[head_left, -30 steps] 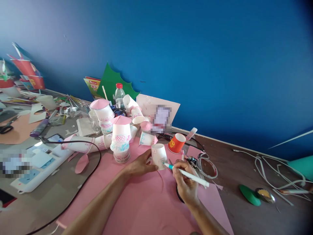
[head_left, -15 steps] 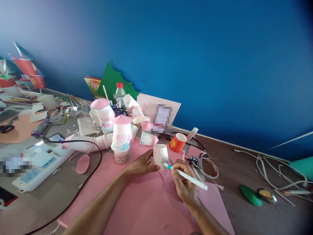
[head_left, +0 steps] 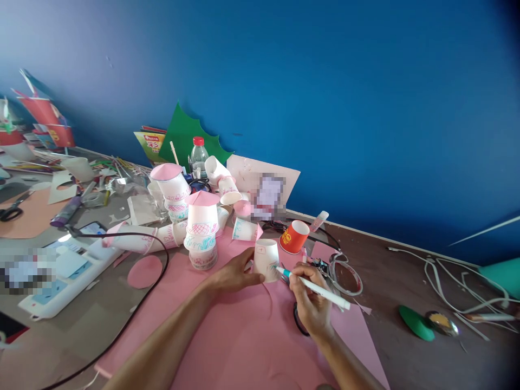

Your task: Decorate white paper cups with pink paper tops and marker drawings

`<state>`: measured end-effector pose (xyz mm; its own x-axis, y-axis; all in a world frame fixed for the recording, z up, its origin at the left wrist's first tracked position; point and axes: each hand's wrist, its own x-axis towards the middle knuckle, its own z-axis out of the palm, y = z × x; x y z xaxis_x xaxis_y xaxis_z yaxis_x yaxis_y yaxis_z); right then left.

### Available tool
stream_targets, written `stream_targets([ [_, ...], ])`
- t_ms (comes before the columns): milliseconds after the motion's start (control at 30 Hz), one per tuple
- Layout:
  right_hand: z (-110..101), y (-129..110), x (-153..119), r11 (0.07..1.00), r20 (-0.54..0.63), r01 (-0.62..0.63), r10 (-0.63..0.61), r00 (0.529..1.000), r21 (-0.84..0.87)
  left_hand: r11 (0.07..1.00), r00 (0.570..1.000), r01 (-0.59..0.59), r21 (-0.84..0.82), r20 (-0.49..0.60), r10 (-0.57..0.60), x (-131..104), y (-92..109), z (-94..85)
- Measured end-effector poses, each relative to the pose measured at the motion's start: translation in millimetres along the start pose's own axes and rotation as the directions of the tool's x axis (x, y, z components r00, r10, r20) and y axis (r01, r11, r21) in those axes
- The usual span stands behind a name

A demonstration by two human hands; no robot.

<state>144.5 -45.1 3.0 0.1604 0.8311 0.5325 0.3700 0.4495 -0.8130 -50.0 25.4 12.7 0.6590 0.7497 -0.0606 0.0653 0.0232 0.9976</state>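
Observation:
A white paper cup with a small pink drawing and teal strokes stands upside down on the pink paper. My left hand is closed round its left side. A white marker with a teal tip is pinched in my right hand, its point at the cup's lower right side. Left of the cup rises a stack of decorated cups under a pink paper cone. Dark scissors lie partly hidden behind my right hand.
A red cup stands right of the white cup. Further left are another cone-topped stack, a white power strip, and a black cable. Tape and white cables lie to the right, a bottle behind.
My right hand has moved slightly right with the marker, and more teal strokes show on the cup. The scissors' handle has come into view. My left hand has hardly moved.

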Motion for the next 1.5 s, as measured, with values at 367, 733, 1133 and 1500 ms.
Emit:
stream_targets([
  [367,-1,1,5,0.994,-0.095,-0.093,0.097,0.991,0.049,0.999,1.0,-0.005,-0.048,0.005,0.005,1,-1,-0.9],
  [733,1,3,1,0.999,-0.013,-0.022,0.022,1.0,0.048,0.999,1.0,0.007,-0.038,0.007,-0.007,0,2,-0.5],
  [1133,2,5,1,0.997,-0.069,-0.076,0.078,0.995,0.033,0.997,1.0,-0.008,-0.074,0.003,0.008,1,-5,-1.6],
  [1500,-1,3,4,0.993,-0.076,-0.105,0.11,0.991,0.06,0.998,1.0,-0.004,-0.056,-0.02,0.003,1,-5,-1.3],
])
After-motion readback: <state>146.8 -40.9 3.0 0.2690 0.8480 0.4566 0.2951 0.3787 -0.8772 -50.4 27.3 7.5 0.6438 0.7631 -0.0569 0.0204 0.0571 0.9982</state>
